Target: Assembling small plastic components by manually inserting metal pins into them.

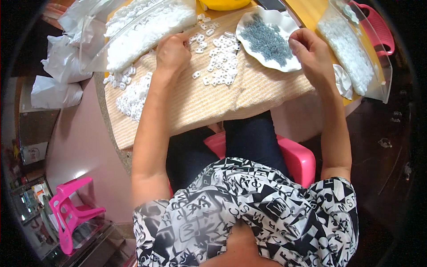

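Observation:
My left hand (173, 52) is closed over the striped cloth, its fingertips pinched together beside scattered small white plastic pieces with holes (222, 60). What it pinches, if anything, is hidden. At the right rim of a white wavy-edged plate (284, 66), my right hand (313, 55) has its thumb and forefinger pressed together. I cannot make out anything between them. A heap of small grey-blue metal pins or screws (265, 40) lies on the plate. Another pile of the white pieces (133, 100) sits left of my left forearm.
A clear bin of white pieces (151, 33) stands at the back left, and another bin (349, 53) at the right. The tan cloth (191, 107) covers the table's near part. White bags (62, 58), a pink basket (376, 29) and a pink stool (73, 207) are around.

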{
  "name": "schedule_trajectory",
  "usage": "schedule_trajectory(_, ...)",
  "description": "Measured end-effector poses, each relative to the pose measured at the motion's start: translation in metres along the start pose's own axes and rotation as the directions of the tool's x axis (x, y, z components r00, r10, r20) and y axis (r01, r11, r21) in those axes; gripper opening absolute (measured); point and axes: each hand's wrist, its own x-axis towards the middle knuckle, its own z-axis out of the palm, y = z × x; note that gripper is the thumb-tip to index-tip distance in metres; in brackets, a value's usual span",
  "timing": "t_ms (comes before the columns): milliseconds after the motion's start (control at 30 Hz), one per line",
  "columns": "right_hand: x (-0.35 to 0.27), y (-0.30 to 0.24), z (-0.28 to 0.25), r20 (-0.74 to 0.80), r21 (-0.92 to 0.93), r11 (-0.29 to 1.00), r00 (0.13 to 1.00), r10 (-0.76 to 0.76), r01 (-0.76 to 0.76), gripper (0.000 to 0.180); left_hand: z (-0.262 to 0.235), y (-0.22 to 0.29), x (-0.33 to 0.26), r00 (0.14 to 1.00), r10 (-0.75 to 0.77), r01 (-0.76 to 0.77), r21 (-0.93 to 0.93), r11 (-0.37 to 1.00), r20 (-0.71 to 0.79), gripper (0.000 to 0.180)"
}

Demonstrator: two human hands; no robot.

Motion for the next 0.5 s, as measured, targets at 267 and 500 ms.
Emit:
schedule_trajectory(267, -0.062, -0.053, 0.053, 0.414, 0.739, 0.516, 0.896, 0.16, -0.433, 0.004, -0.01, 0.007, -0.031, 0.968, 0.196, -0.201, -0.018, 0.979, -0.154, 0.019)
schedule_trajectory(500, -0.082, -0.061, 0.081, 0.598, 0.772, 0.203, 0.796, 0.088, -0.602, 0.009, -0.051, 0.062, -0.109, 0.869, -0.331, 0.321, -0.928, -0.188, 0.368, 0.018)
